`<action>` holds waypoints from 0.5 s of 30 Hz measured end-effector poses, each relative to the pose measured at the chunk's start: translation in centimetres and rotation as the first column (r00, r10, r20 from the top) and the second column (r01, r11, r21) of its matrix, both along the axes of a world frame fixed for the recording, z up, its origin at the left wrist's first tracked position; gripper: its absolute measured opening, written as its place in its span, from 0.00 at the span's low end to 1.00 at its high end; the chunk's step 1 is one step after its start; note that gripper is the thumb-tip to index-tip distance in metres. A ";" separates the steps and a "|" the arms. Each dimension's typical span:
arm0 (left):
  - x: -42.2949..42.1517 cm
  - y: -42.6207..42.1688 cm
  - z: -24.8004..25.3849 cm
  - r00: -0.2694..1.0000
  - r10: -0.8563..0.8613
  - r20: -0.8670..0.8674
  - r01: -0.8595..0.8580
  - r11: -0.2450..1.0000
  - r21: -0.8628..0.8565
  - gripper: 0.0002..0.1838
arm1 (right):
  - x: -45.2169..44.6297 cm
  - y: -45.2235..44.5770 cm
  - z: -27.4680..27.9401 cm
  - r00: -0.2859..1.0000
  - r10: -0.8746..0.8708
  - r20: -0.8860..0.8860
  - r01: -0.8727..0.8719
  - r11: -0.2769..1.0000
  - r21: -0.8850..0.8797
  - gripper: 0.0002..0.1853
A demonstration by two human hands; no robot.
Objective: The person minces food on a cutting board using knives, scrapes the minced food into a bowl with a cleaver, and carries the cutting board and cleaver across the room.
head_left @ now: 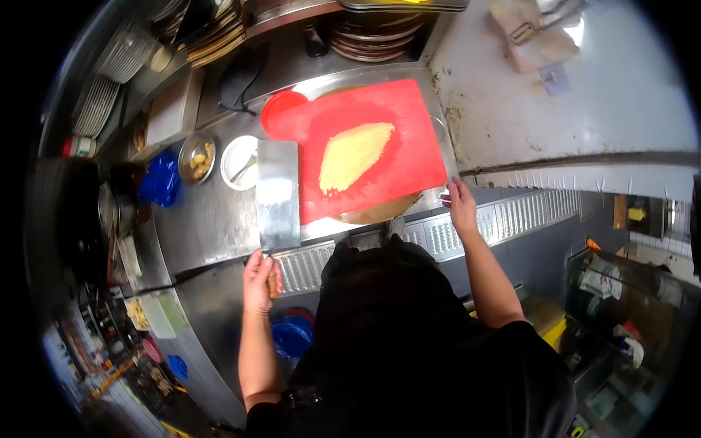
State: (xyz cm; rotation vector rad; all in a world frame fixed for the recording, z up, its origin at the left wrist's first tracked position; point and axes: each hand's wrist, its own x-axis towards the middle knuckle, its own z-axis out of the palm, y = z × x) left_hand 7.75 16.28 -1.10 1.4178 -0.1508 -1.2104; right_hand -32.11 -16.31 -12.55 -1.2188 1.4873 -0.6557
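Note:
My left hand (258, 281) is closed around the wooden handle of a cleaver (278, 193). The broad steel blade points away from me, along the left edge of a red cutting board (420, 153). A heap of finely minced pale-yellow food (356, 155) lies in the middle of the board, with wet-looking patches around it. Close to the board's near right corner is my right hand (460, 206), its fingers loosely stretched; whether they touch the corner I cannot tell. Beneath the board part of a round wooden block (383, 212) shows.
Left of the cleaver stand a white bowl (239, 162) with a utensil in it, a metal bowl (197, 158) of yellowish pieces and a blue bag (160, 179). A red lid (281, 108) sits behind the board. Stacked plates (376, 36) fill the back shelf. A white chest top (562, 109) borders the right.

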 end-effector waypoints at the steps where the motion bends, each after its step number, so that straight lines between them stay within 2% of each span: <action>1: -1.9 0.3 -0.4 0.997 0.078 -0.022 -0.077 0.996 0.040 0.12 | 0.4 -0.6 0.1 0.999 0.033 0.010 -0.033 0.999 -0.005 0.27; 2: -4.0 0.4 -0.9 0.987 0.151 -0.047 -0.149 0.988 0.040 0.07 | 0.8 -1.3 0.2 0.998 0.066 0.021 -0.066 0.998 -0.009 0.27; 5: -9.6 1.6 -3.1 0.940 0.328 -0.090 -0.317 0.941 0.121 0.09 | 1.3 -2.8 0.3 0.982 0.178 0.067 -0.177 0.984 -0.018 0.25; 7: -13.1 2.2 -4.3 0.898 0.408 -0.166 -0.394 0.912 0.113 0.09 | 1.2 -3.5 0.2 0.961 0.269 0.066 -0.269 0.963 -0.019 0.24; 11: -19.1 1.5 -5.8 0.834 0.491 -0.252 -0.491 0.869 0.067 0.07 | 1.1 -4.6 0.8 0.941 0.326 0.087 -0.328 0.945 0.010 0.24; 13: -20.8 0.2 -6.2 0.812 0.498 -0.304 -0.529 0.848 -0.023 0.07 | 0.7 -4.9 0.7 0.929 0.362 0.074 -0.364 0.932 0.004 0.24; 15: -21.8 -1.6 -6.1 0.823 0.493 -0.282 -0.520 0.854 -0.026 0.07 | 0.6 -5.0 0.7 0.930 0.354 0.098 -0.356 0.935 -0.003 0.26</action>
